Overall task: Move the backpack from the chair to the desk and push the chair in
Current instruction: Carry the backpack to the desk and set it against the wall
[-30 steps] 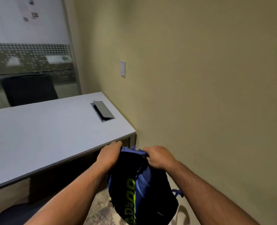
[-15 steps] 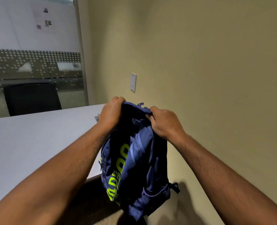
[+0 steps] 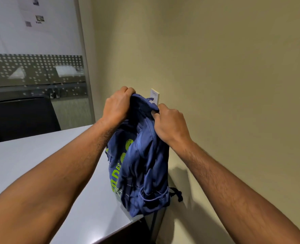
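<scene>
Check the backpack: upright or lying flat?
Upright. The backpack hangs tall from both hands gripping its top, base at the desk corner; whether it rests there: cannot tell.

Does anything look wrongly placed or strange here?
The backpack stands at the desk's near corner beside the wall, its bottom seemingly overhanging the edge. Both hands, left and right, grip its top.

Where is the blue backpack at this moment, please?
In the head view, the backpack hangs upright over the desk's right corner, close to the beige wall, gripped at its top by the left hand and right hand.
</scene>
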The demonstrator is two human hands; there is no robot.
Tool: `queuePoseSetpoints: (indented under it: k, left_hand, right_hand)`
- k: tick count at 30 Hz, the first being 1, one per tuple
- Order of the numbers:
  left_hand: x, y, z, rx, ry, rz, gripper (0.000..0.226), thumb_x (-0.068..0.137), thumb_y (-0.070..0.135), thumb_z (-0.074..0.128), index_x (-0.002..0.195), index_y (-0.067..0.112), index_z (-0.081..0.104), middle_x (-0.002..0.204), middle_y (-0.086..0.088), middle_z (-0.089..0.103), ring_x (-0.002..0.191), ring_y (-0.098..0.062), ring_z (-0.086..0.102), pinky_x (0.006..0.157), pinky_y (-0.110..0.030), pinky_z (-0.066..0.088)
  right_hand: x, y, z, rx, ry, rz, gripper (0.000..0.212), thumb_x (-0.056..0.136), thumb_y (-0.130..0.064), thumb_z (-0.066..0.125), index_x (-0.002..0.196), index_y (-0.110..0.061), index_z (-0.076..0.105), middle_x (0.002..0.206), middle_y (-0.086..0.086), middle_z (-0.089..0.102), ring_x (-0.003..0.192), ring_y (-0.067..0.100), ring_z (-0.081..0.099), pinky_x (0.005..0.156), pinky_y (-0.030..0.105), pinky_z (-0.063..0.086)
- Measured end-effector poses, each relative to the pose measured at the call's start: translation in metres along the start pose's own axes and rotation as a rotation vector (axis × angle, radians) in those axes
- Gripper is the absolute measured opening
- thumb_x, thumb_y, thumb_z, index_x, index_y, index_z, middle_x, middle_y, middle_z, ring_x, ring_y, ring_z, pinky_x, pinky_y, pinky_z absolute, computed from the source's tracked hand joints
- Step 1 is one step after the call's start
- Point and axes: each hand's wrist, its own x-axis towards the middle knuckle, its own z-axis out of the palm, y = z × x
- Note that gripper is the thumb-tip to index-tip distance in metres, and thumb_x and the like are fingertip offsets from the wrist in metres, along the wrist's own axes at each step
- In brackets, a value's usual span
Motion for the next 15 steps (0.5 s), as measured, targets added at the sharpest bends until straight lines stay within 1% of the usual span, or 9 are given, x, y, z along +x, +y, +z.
queuePoseSetpoints:
  k: [1, 3, 5, 7, 10, 13, 15]
  left_hand:
    - [0.009, -0.004, 0.007, -0.005, -0.005, 0.002, 0.032, 0.093, 0.005, 0.063, 0.123, 0.016, 0.056, 0.120, -0.009, 0.059, 0.102, -0.036, 0.061, 0.077, -0.055, 0.053]
    - [0.023, -0.012, 0.024, -0.022, -0.014, 0.008, 0.034, 0.091, 0.001, 0.063, 0.122, 0.014, 0.057, 0.119, -0.011, 0.059, 0.100, -0.038, 0.062, 0.075, -0.052, 0.052]
    - [0.036, -0.016, 0.042, -0.032, -0.027, 0.023, 0.035, 0.090, -0.001, 0.062, 0.121, 0.012, 0.057, 0.118, -0.013, 0.059, 0.096, -0.041, 0.062, 0.071, -0.048, 0.046]
    - [0.046, -0.019, 0.062, -0.038, -0.055, 0.027, 0.035, 0.088, -0.004, 0.062, 0.120, 0.011, 0.057, 0.117, -0.014, 0.059, 0.095, -0.042, 0.062, 0.070, -0.046, 0.044]
    - [0.060, -0.024, 0.095, -0.046, -0.110, 0.038, 0.037, 0.087, -0.005, 0.061, 0.120, 0.010, 0.058, 0.116, -0.015, 0.059, 0.093, -0.042, 0.062, 0.074, -0.049, 0.050]
    - [0.075, -0.026, 0.126, -0.042, -0.138, 0.032, 0.036, 0.088, -0.005, 0.062, 0.120, 0.012, 0.060, 0.116, -0.013, 0.058, 0.092, -0.039, 0.062, 0.072, -0.047, 0.050]
    - [0.080, -0.027, 0.144, -0.015, -0.154, 0.032, 0.030, 0.090, -0.001, 0.063, 0.118, 0.011, 0.063, 0.115, -0.013, 0.056, 0.096, -0.035, 0.059, 0.071, -0.045, 0.050]
  right_hand:
    - [0.006, 0.003, 0.009, 0.015, 0.004, 0.008, 0.021, 0.106, -0.025, 0.051, 0.101, -0.006, 0.059, 0.086, 0.017, 0.071, 0.064, 0.034, 0.052, 0.059, 0.039, 0.039]
    - [0.016, 0.011, 0.028, 0.045, -0.008, 0.027, 0.021, 0.107, -0.027, 0.049, 0.103, -0.007, 0.058, 0.089, 0.015, 0.072, 0.069, 0.035, 0.060, 0.062, 0.043, 0.048]
    - [0.023, 0.021, 0.046, 0.070, -0.023, 0.052, 0.022, 0.108, -0.029, 0.048, 0.105, -0.009, 0.056, 0.090, 0.013, 0.072, 0.074, 0.037, 0.064, 0.065, 0.046, 0.053]
    - [0.030, 0.035, 0.063, 0.071, -0.048, 0.074, 0.023, 0.109, -0.030, 0.047, 0.107, -0.010, 0.056, 0.092, 0.012, 0.072, 0.076, 0.035, 0.064, 0.065, 0.046, 0.053]
    - [0.042, 0.059, 0.083, 0.049, -0.099, 0.117, 0.024, 0.109, -0.032, 0.045, 0.112, -0.011, 0.056, 0.094, 0.011, 0.072, 0.078, 0.033, 0.064, 0.065, 0.042, 0.052]
    - [0.052, 0.080, 0.101, -0.006, -0.144, 0.152, 0.024, 0.109, -0.032, 0.045, 0.111, -0.011, 0.055, 0.094, 0.012, 0.072, 0.079, 0.033, 0.065, 0.064, 0.040, 0.049]
    - [0.051, 0.092, 0.113, -0.056, -0.177, 0.147, 0.026, 0.109, -0.032, 0.045, 0.112, -0.009, 0.056, 0.096, 0.013, 0.072, 0.081, 0.035, 0.066, 0.063, 0.039, 0.046]
